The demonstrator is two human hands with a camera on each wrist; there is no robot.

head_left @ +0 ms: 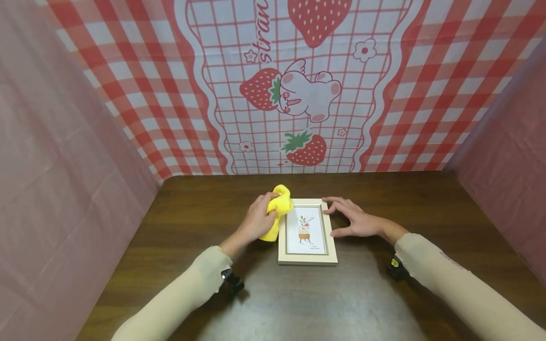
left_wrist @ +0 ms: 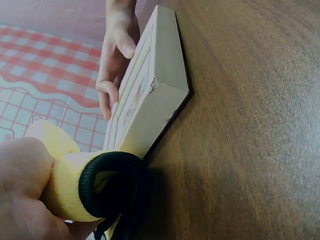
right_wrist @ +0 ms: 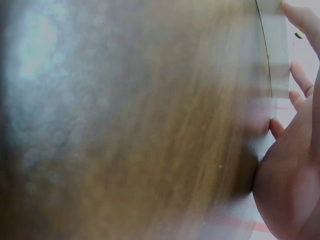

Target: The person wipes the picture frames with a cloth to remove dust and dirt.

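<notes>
A cream picture frame (head_left: 308, 258) lies face up on the brown table, with a potted plant drawing (head_left: 304, 232) inside it. My left hand (head_left: 259, 219) grips a bunched yellow cloth (head_left: 280, 203) at the frame's left side, and the cloth overlaps the upper left border. Dark edging (left_wrist: 114, 157) on the cloth shows in the left wrist view. Along the frame's right border, my right hand (head_left: 356, 220) rests its spread fingertips and thumb, the thumb lower than the fingers. In the right wrist view, its fingers (right_wrist: 299, 77) lie at the frame's edge (right_wrist: 277, 75).
The wooden table (head_left: 273, 303) extends around the frame and reflects light at the front. A red-checked strawberry cloth (head_left: 307, 94) hangs behind it, and pink curtains (head_left: 77, 166) stand at both sides. Small dark devices (head_left: 232, 280) are strapped to both wrists.
</notes>
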